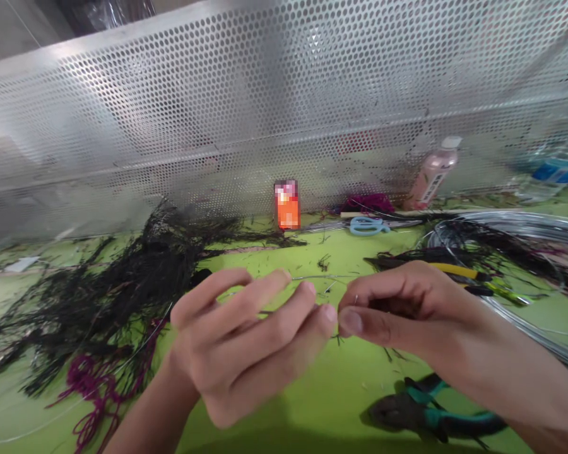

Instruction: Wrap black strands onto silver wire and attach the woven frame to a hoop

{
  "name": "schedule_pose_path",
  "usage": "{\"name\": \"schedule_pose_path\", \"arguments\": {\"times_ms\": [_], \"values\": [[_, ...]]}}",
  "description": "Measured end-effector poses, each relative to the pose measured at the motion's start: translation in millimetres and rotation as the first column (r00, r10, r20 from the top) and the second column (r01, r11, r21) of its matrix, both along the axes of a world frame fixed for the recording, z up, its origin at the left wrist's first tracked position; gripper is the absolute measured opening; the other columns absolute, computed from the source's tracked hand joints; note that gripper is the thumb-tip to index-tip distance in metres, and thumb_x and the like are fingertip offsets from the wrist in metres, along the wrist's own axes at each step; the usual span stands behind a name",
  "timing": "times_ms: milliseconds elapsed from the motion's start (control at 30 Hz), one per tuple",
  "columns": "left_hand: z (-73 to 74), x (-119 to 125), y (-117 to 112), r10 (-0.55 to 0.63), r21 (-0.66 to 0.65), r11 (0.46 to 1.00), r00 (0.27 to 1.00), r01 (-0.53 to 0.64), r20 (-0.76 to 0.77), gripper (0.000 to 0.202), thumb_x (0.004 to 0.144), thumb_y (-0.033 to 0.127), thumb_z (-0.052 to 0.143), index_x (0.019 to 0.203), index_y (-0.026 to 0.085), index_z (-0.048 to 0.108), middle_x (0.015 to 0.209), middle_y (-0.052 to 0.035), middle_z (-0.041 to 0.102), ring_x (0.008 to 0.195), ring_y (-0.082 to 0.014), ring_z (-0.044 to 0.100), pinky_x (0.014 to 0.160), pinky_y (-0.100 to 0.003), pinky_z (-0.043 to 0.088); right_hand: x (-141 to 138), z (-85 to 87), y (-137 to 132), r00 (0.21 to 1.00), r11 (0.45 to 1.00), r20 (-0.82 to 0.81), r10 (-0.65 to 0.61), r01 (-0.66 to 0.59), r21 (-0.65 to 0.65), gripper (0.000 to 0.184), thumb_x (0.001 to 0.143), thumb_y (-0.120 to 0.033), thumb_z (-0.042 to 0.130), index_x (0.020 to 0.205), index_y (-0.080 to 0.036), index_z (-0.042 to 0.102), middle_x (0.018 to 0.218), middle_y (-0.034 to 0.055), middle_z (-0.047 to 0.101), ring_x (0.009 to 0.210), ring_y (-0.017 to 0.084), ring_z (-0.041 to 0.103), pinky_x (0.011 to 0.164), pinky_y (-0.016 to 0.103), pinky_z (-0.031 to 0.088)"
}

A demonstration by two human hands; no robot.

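Over the green tabletop (284, 419), my two hands nearly meet at the fingertips. My left hand (246, 347) is turned with its back toward me, fingers bent forward. A dark thin bit shows between its fingers, but what they grip is largely hidden. My right hand (416, 312) pinches thumb against forefinger, with a short, fine wire (356, 300) poking up from the pinch. Just beyond the fingertips runs a thin silvery strand (322, 277); whether the left hand holds it I cannot tell. Below the right wrist lie green-handled pliers (407, 410).
Black stringy bundles (137, 277) and purple cord (92, 391) spread at left. Blue-handled scissors (368, 226), a phone (288, 205) and a pink bottle (433, 173) are by the perforated metal panel (246, 82). Coiled wire (511, 221) and yellow-handled pliers (459, 270) lie right.
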State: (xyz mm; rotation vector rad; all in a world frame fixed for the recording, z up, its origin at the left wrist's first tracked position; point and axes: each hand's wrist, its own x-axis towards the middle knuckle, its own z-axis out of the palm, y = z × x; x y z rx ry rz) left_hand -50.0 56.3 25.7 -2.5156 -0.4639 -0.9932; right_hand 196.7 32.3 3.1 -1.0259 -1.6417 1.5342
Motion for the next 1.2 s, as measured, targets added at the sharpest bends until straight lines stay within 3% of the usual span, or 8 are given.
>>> {"name": "schedule_pose_path", "arguments": {"times_ms": [100,400,733,933,1000,1033,1133,1200], "values": [[1.6,8.6,4.9,-0.028,0.09,0.996,1.0,0.027,0.004,0.006,0.093,0.013,0.073,0.098,0.015,0.075,0.095,0.0002,0.082,0.087,-0.0173,0.077,0.074,-0.035,0.054,-2.0,-0.5,2.8,0.999,0.999,-0.022,-0.028,0.029,0.025,0.031,0.092,-0.044,0.073,0.074,-0.021,0.065,0.067,-0.0032,0.03,0.06,0.011,0.022,0.049,0.03,0.014],[4.4,10.7,1.0,-0.009,-0.429,0.902,0.995,0.05,0.098,0.004,0.099,0.022,0.07,0.102,0.021,0.072,0.087,0.0053,0.078,0.074,-0.0111,0.073,0.072,-0.028,0.051,-1.3,1.4,0.1,0.998,0.998,0.036,-0.055,0.053,0.046,0.029,0.092,-0.046,0.073,0.075,-0.024,0.066,0.065,-0.0034,0.031,0.057,0.011,0.023,0.047,0.029,0.013],[12.1,9.2,0.6,0.04,-0.872,0.481,0.992,0.087,0.121,0.013,0.096,0.022,0.07,0.086,0.023,0.078,0.076,0.006,0.078,0.066,-0.0124,0.074,0.06,-0.019,0.058,-11.6,3.9,-0.3,0.997,0.983,0.039,-0.06,0.052,0.177,0.026,0.095,-0.042,0.071,0.077,-0.023,0.071,0.063,-0.0048,0.034,0.055,0.009,0.023,0.045,0.027,0.017],[13.5,7.7,0.2,0.005,-0.919,0.392,0.998,0.05,0.057,0.028,0.102,0.029,0.061,0.08,0.022,0.076,0.071,0.0037,0.073,0.06,-0.0123,0.067,0.051,-0.02,0.049,-10.5,2.0,3.0,0.999,0.987,0.04,-0.037,0.03,0.16,0.027,0.095,-0.044,0.07,0.078,-0.024,0.074,0.063,-0.0044,0.03,0.054,0.01,0.02,0.044,0.028,0.014],[13.1,8.4,0.2,0.003,-0.904,0.426,0.999,0.039,0.045,0.023,0.102,0.027,0.062,0.084,0.023,0.076,0.074,0.0058,0.074,0.062,-0.0104,0.068,0.053,-0.019,0.049,-8.7,0.6,3.2,0.999,0.99,0.04,-0.032,0.026,0.14,0.026,0.095,-0.045,0.07,0.078,-0.025,0.074,0.063,-0.0043,0.029,0.054,0.01,0.02,0.044,0.028,0.014],[12.1,8.9,0.9,0.001,-0.869,0.494,0.999,0.035,0.04,0.018,0.101,0.027,0.064,0.087,0.023,0.075,0.077,0.0063,0.075,0.065,-0.01,0.069,0.057,-0.019,0.05,-7.8,-0.1,3.0,0.999,0.991,0.038,-0.032,0.027,0.129,0.026,0.095,-0.045,0.071,0.078,-0.024,0.074,0.063,-0.0043,0.029,0.054,0.01,0.02,0.044,0.028,0.014],[5.6,10.3,5.3,-0.028,-0.561,0.827,1.0,0.03,0.012,0.005,0.098,0.02,0.068,0.094,0.02,0.071,0.089,0.003,0.078,0.082,-0.0141,0.075,0.078,-0.027,0.055,-5.5,-2.1,2.2,0.999,0.996,0.028,-0.033,0.031,0.08,0.027,0.093,-0.044,0.073,0.076,-0.023,0.07,0.063,-0.0046,0.028,0.055,0.01,0.02,0.045,0.029,0.013],[1.1,10.2,7.6,-0.05,-0.264,0.963,0.999,0.048,-0.001,0.007,0.097,0.012,0.066,0.096,0.017,0.071,0.094,-0.0016,0.079,0.091,-0.0182,0.076,0.086,-0.033,0.053,-4.8,-2.7,2.1,0.999,0.998,0.019,-0.026,0.025,0.053,0.03,0.093,-0.044,0.073,0.074,-0.021,0.066,0.064,-0.0045,0.028,0.057,0.01,0.021,0.047,0.029,0.013]]}}
